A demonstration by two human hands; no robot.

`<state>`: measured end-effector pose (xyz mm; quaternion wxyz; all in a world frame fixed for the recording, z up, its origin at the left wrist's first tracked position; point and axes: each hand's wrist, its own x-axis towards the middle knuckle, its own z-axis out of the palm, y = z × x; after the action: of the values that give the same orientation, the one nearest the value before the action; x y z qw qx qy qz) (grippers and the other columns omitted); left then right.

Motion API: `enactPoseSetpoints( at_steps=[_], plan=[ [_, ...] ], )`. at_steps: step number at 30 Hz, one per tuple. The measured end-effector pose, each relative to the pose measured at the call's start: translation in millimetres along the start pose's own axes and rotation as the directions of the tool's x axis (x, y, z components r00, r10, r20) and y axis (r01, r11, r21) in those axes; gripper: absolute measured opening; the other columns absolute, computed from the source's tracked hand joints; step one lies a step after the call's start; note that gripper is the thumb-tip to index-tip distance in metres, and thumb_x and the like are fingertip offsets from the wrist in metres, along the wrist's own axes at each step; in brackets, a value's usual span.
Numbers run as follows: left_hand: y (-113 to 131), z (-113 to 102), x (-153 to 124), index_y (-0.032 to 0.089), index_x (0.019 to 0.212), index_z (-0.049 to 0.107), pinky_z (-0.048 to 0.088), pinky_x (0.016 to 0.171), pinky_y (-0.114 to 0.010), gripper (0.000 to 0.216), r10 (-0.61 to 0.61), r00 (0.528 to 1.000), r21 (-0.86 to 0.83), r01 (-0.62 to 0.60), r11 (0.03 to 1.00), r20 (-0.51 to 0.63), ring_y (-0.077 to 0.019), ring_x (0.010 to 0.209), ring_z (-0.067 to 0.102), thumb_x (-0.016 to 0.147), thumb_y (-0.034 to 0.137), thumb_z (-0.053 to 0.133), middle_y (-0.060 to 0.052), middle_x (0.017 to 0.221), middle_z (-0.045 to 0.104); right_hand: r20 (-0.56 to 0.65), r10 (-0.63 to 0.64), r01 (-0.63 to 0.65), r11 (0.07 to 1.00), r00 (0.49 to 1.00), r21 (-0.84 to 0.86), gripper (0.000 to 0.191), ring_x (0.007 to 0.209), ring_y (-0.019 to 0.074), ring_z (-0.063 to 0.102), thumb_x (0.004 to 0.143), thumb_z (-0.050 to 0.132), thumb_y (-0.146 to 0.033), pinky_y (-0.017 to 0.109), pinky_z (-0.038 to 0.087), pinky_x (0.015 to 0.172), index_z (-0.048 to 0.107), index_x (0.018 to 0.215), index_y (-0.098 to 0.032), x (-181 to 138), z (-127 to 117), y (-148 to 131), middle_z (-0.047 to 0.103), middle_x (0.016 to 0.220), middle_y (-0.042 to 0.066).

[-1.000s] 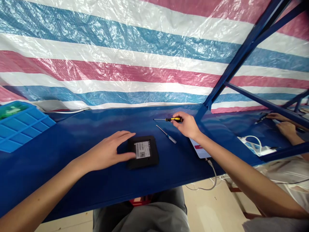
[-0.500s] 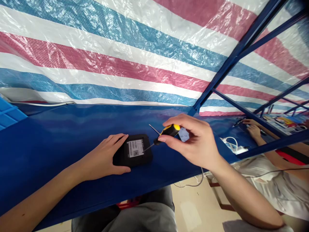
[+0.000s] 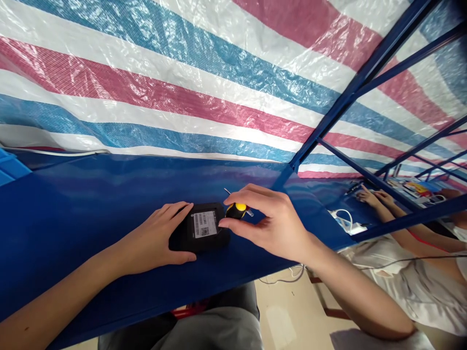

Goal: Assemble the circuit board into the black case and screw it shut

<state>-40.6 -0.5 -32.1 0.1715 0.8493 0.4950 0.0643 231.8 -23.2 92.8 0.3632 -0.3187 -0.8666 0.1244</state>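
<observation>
A flat black box point(image 3: 186, 233) with a white printed label point(image 3: 205, 224) lies on the blue table. My left hand point(image 3: 155, 238) grips its left side, fingers over the far edge and thumb along the near one. My right hand point(image 3: 266, 214) pinches the yellow-and-black handle of a screwdriver point(image 3: 236, 210) over the box's right part. The handle's yellow end faces me, and the shaft and tip are hidden below it. Just beyond my right fingers, the end of a thin metal rod point(image 3: 226, 191) shows; the rest is hidden.
A blue plastic bin point(image 3: 12, 167) stands at the table's left end. Blue metal frame bars point(image 3: 328, 116) rise on the right. Past them sit a white cable and pad point(image 3: 346, 221) and another person's hands point(image 3: 372, 196) at work. Striped sheeting point(image 3: 164, 92) hangs behind the table.
My right hand has moved left and brought the screwdriver from a slant to nearly upright over the box. The phone with a timer is now hidden. My left hand keeps its grip.
</observation>
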Motion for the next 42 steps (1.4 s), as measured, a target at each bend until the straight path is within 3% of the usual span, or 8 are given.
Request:
enactPoseSetpoints(
  at_steps=[9,16,20,25,28,33,38,42],
  plan=[
    [0.3,2.0,1.2,0.031,0.159,0.011,0.038,0.111,-0.053,0.110,0.010,1.000,-0.015,-0.010,1.000,-0.022,-0.0417,0.147,0.024,0.073,0.080,0.059,-0.005,0.165,0.022,-0.046,-0.127,0.122,0.987,0.991,-0.100,0.023,0.076,0.0149,0.065,0.088,0.070,-0.029,0.026,0.053,0.066,0.067,0.107,-0.016,1.3,17.2,3.2,0.071,0.090,0.006],
    [0.2,2.5,-1.0,0.033,0.159,0.010,0.034,0.113,-0.055,0.111,0.000,1.000,-0.016,0.000,1.000,-0.014,-0.0415,0.148,0.021,0.072,0.081,0.059,-0.003,0.166,0.020,0.060,-0.089,0.080,0.988,0.994,0.133,0.045,0.097,0.0157,0.067,0.094,0.052,-0.013,0.030,0.057,0.082,0.051,0.139,-0.017,-3.0,17.7,5.9,0.070,0.113,0.009],
    [-1.8,4.1,-0.9,0.035,0.159,0.007,0.038,0.110,-0.054,0.110,0.002,1.000,-0.026,-0.003,1.000,-0.032,-0.0420,0.147,0.023,0.072,0.079,0.060,-0.003,0.166,0.021,-0.044,-0.144,0.145,0.988,0.989,0.042,0.033,0.089,0.0172,0.067,0.091,0.066,-0.030,0.029,0.057,0.076,0.065,0.121,-0.016,-2.7,20.1,7.0,0.071,0.102,0.009],
    [-4.7,7.0,-0.2,0.034,0.159,0.007,0.038,0.111,-0.052,0.109,0.040,0.998,-0.013,-0.041,0.999,-0.057,-0.0405,0.147,0.025,0.074,0.077,0.060,-0.004,0.165,0.022,0.053,-0.117,0.110,0.987,0.992,0.118,0.046,0.109,0.0183,0.065,0.097,0.050,-0.017,0.032,0.057,0.089,0.047,0.143,-0.017,-0.9,22.1,6.2,0.067,0.120,0.010],
    [-6.4,8.3,-0.7,0.036,0.159,0.006,0.041,0.108,-0.052,0.109,0.051,0.996,-0.020,-0.053,0.998,-0.077,-0.0411,0.145,0.028,0.074,0.076,0.062,-0.004,0.164,0.024,-0.026,-0.136,0.137,0.987,0.990,0.081,0.033,0.090,0.0166,0.068,0.094,0.062,-0.026,0.028,0.058,0.077,0.063,0.125,-0.017,-0.1,22.1,7.2,0.071,0.101,0.008],
    [-4.3,5.7,-1.9,0.035,0.159,0.008,0.040,0.109,-0.051,0.109,0.052,0.996,-0.031,-0.054,0.998,-0.076,-0.0392,0.146,0.027,0.073,0.076,0.062,-0.003,0.164,0.025,-0.005,-0.142,0.142,0.981,0.990,0.135,0.035,0.108,0.0186,0.066,0.095,0.053,-0.016,0.032,0.057,0.091,0.060,0.129,-0.015,-0.8,20.0,8.5,0.069,0.119,0.011],
    [-2.3,2.0,-1.6,0.035,0.159,0.009,0.041,0.110,-0.052,0.109,0.029,0.999,-0.036,-0.031,0.999,-0.037,-0.0378,0.147,0.025,0.073,0.078,0.061,-0.002,0.164,0.023,-0.122,-0.155,0.164,0.984,0.980,0.070,0.029,0.087,0.0168,0.067,0.087,0.071,-0.027,0.029,0.058,0.076,0.069,0.114,-0.016,-2.6,19.9,11.1,0.072,0.099,0.009],
    [-6.6,1.8,-2.2,0.034,0.159,0.006,0.040,0.111,-0.051,0.112,0.043,0.998,-0.020,-0.044,0.999,-0.041,-0.0379,0.148,0.022,0.072,0.078,0.062,-0.003,0.165,0.023,-0.020,-0.141,0.143,0.977,0.990,0.156,0.042,0.108,0.0189,0.065,0.094,0.056,-0.016,0.033,0.056,0.092,0.054,0.136,-0.016,-2.9,20.0,12.3,0.068,0.120,0.012]
  ],
)
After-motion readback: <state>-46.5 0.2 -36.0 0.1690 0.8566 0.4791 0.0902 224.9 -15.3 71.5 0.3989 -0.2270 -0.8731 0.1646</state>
